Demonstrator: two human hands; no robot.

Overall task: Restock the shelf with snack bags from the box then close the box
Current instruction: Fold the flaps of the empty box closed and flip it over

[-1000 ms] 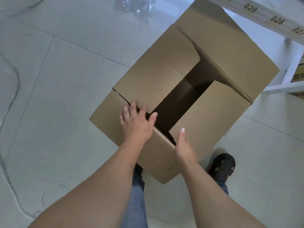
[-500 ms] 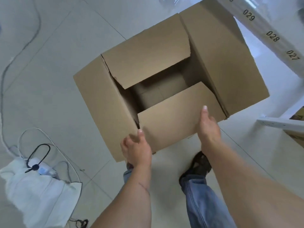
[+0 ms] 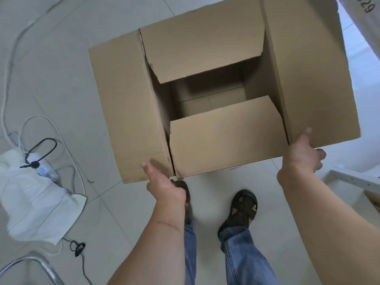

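A large brown cardboard box (image 3: 127,103) is held up in front of me over the floor. Its two short flaps are folded partly inward and its two long flaps stand out to the left and right. Through the gap I see bare cardboard inside and no snack bags. My left hand (image 3: 164,186) grips the near left corner, thumb on the left flap and fingers underneath. At the near right corner my right hand (image 3: 302,155) grips the edge of the right flap, thumb on top.
A white shelf rail (image 3: 368,19) with the number 029 runs at the top right, and a white shelf bracket (image 3: 353,177) sits at the right. On the floor at left lie a white cloth (image 3: 37,206), a power strip (image 3: 44,169) and cables. A chrome chair leg (image 3: 41,266) is at bottom left.
The box has turned and come closer to the camera. Both hands slid from the flaps to the near corners and now grip them; the box interior is more exposed.
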